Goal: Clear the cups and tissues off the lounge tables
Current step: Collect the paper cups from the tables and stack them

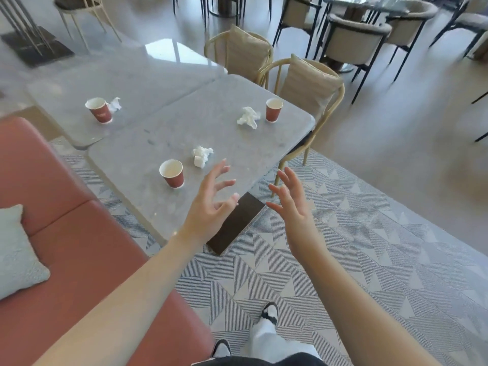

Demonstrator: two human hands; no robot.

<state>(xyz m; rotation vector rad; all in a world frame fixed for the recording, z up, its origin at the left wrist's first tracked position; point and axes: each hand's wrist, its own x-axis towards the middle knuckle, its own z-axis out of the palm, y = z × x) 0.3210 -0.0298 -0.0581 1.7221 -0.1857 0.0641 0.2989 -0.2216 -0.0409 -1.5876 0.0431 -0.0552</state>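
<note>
Three red paper cups stand upright on two grey stone tables. The nearest cup (pixel 172 173) sits on the near table (pixel 148 159), with a crumpled tissue (pixel 202 155) just right of it. A second cup (pixel 273 110) stands at that table's far right, a tissue (pixel 248 117) to its left. The third cup (pixel 99 110) is on the far table (pixel 148 80) with a small tissue (pixel 115 104) behind it. My left hand (pixel 212 200) hovers over the near table's front corner, fingers spread, holding nothing. My right hand (pixel 289 200) is raised beside it over the rug, also empty.
A pink sofa (pixel 66 233) with a pale cushion (pixel 15 252) lines the left. Two cane chairs (pixel 309 83) stand behind the near table. The table's dark base (pixel 237 223) rests on a patterned rug (pixel 343 247). More chairs and tables fill the back right.
</note>
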